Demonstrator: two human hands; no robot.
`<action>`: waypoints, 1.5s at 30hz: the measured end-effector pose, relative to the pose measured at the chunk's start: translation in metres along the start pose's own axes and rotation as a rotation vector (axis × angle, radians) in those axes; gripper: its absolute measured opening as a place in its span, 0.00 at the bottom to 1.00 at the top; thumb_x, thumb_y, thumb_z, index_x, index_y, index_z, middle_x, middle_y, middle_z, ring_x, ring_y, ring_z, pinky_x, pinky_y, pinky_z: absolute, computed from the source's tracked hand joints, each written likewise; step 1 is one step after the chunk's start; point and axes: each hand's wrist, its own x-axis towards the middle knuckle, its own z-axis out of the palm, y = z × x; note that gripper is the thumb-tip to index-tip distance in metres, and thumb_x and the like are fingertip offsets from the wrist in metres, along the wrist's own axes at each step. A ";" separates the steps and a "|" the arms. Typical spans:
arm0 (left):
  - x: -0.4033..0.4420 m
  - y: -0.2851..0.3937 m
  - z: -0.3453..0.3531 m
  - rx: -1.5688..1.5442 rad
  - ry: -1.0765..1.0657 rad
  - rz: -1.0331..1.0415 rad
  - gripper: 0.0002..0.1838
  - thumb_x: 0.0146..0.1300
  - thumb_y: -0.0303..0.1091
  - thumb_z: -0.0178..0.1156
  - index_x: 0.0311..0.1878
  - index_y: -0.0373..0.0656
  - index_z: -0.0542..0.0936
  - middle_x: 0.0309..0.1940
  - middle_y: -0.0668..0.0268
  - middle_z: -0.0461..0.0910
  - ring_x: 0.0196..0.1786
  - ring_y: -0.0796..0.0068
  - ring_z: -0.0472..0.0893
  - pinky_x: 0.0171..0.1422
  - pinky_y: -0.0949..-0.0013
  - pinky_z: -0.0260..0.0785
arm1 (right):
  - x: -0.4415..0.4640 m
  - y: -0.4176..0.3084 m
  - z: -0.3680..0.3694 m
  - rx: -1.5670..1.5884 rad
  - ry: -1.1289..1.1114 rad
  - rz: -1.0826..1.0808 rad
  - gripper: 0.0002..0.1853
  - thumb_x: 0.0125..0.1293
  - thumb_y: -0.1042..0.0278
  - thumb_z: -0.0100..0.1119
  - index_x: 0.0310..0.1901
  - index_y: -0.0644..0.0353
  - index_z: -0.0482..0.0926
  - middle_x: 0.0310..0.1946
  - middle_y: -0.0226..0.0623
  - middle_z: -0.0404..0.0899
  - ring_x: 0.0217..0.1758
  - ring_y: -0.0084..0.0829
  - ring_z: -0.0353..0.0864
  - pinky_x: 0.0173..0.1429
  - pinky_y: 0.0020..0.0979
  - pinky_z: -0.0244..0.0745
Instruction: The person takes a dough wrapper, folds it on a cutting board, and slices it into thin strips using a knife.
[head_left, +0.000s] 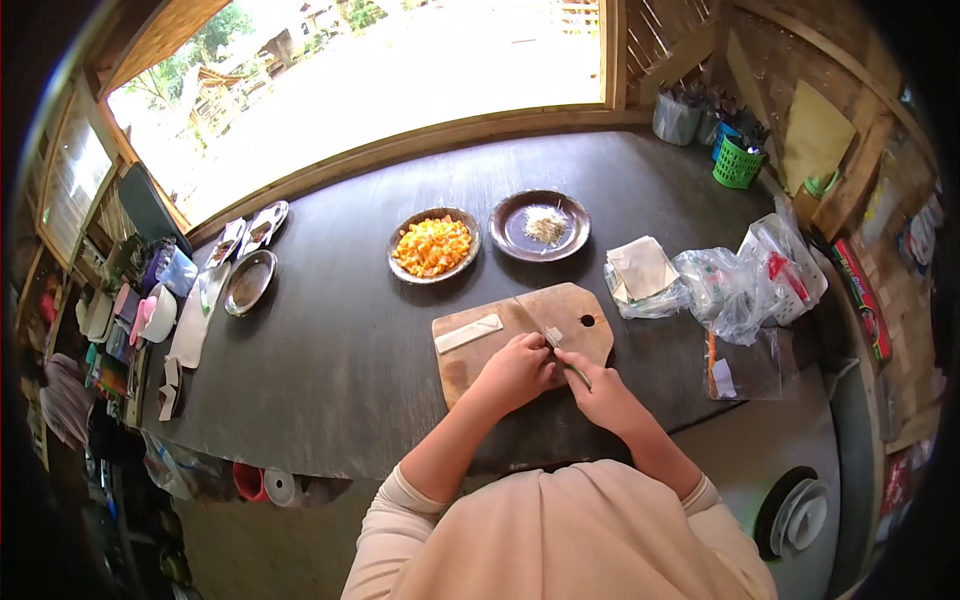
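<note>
A wooden cutting board (465,368) with a round hole lies at the near edge of the dark table. My right hand (606,396) grips a knife (535,322) by its green handle, the blade pointing away over the board. Curled fingers of my left hand (518,372) press down on the board beside the blade; whatever is under them is hidden. Small pale cut pieces (554,335) lie by the blade. To the left of my hands, a flat, folded-looking white strip (468,334) rests on the board.
Beyond the board stand a plate of chopped orange pieces (434,247) and a brown plate (510,240) with thin pale shreds (545,225). Square pale sheets (643,268) and plastic bags (735,285) lie at right. A small dark plate (250,282) sits at left, a green basket (738,163) far right.
</note>
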 end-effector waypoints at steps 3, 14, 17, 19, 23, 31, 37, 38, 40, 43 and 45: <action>-0.002 0.005 -0.003 -0.003 0.008 -0.021 0.11 0.61 0.32 0.59 0.44 0.37 0.82 0.45 0.55 0.79 0.52 0.54 0.77 0.60 0.59 0.70 | -0.003 0.002 -0.006 -0.029 -0.013 0.032 0.18 0.71 0.69 0.52 0.61 0.56 0.74 0.47 0.57 0.80 0.54 0.56 0.77 0.55 0.39 0.75; -0.001 0.003 -0.004 0.009 -0.042 0.022 0.16 0.59 0.38 0.65 0.46 0.37 0.82 0.47 0.55 0.79 0.55 0.55 0.76 0.62 0.60 0.70 | 0.008 0.012 0.005 -0.007 0.024 -0.081 0.18 0.72 0.68 0.52 0.62 0.56 0.74 0.48 0.56 0.80 0.55 0.53 0.78 0.56 0.39 0.75; -0.002 0.008 -0.010 -0.015 -0.007 -0.045 0.19 0.58 0.42 0.66 0.47 0.38 0.83 0.49 0.55 0.79 0.56 0.54 0.76 0.62 0.60 0.69 | 0.004 0.007 -0.003 -0.007 -0.017 0.022 0.18 0.71 0.68 0.52 0.61 0.57 0.74 0.47 0.56 0.80 0.53 0.53 0.79 0.53 0.38 0.76; -0.002 0.006 -0.009 0.001 -0.044 -0.032 0.20 0.58 0.43 0.67 0.46 0.36 0.82 0.51 0.54 0.78 0.56 0.54 0.77 0.63 0.60 0.69 | -0.003 0.001 -0.009 -0.003 -0.038 0.047 0.18 0.71 0.68 0.52 0.61 0.57 0.74 0.47 0.56 0.81 0.53 0.54 0.80 0.52 0.37 0.76; -0.001 0.003 -0.006 0.043 -0.062 -0.040 0.22 0.57 0.44 0.67 0.46 0.34 0.82 0.51 0.53 0.78 0.57 0.55 0.75 0.64 0.60 0.68 | -0.008 0.002 -0.011 0.047 -0.082 0.153 0.18 0.71 0.68 0.53 0.61 0.57 0.75 0.45 0.57 0.81 0.51 0.54 0.80 0.50 0.35 0.76; -0.004 0.007 -0.010 0.060 -0.088 -0.053 0.27 0.53 0.47 0.70 0.49 0.35 0.81 0.53 0.55 0.77 0.60 0.56 0.74 0.66 0.61 0.67 | 0.012 0.027 0.008 -0.023 0.039 -0.159 0.19 0.72 0.67 0.52 0.62 0.54 0.73 0.34 0.57 0.81 0.43 0.53 0.82 0.43 0.36 0.77; -0.003 0.021 -0.023 0.215 -0.188 -0.189 0.33 0.50 0.52 0.70 0.57 0.46 0.79 0.60 0.66 0.75 0.65 0.63 0.71 0.64 0.61 0.69 | 0.012 0.024 -0.014 0.138 -0.183 0.125 0.20 0.74 0.65 0.50 0.66 0.47 0.72 0.16 0.34 0.73 0.19 0.21 0.72 0.27 0.26 0.69; -0.004 0.020 -0.019 0.214 -0.161 -0.196 0.33 0.50 0.52 0.70 0.57 0.46 0.79 0.60 0.66 0.75 0.65 0.63 0.71 0.64 0.61 0.69 | 0.014 0.023 -0.016 0.185 -0.207 0.175 0.21 0.74 0.64 0.50 0.67 0.45 0.71 0.14 0.28 0.69 0.17 0.15 0.65 0.24 0.23 0.65; -0.007 0.019 -0.009 0.286 -0.129 -0.239 0.33 0.50 0.52 0.70 0.59 0.48 0.78 0.63 0.68 0.73 0.67 0.66 0.70 0.63 0.59 0.69 | 0.023 0.027 -0.018 0.139 -0.231 0.111 0.21 0.74 0.64 0.49 0.68 0.44 0.70 0.15 0.28 0.71 0.16 0.16 0.66 0.23 0.23 0.65; -0.005 0.012 -0.008 0.276 -0.114 -0.281 0.33 0.52 0.52 0.68 0.61 0.47 0.77 0.64 0.69 0.73 0.68 0.67 0.68 0.65 0.58 0.67 | 0.039 0.024 -0.022 0.144 -0.293 0.140 0.21 0.75 0.64 0.48 0.68 0.42 0.70 0.14 0.28 0.71 0.14 0.16 0.66 0.21 0.22 0.64; -0.002 0.005 -0.007 0.277 -0.101 -0.295 0.33 0.53 0.52 0.68 0.61 0.46 0.76 0.64 0.69 0.73 0.68 0.67 0.68 0.65 0.58 0.66 | 0.052 0.020 -0.024 0.104 -0.329 0.125 0.21 0.76 0.63 0.47 0.68 0.42 0.70 0.14 0.28 0.71 0.14 0.17 0.66 0.21 0.22 0.65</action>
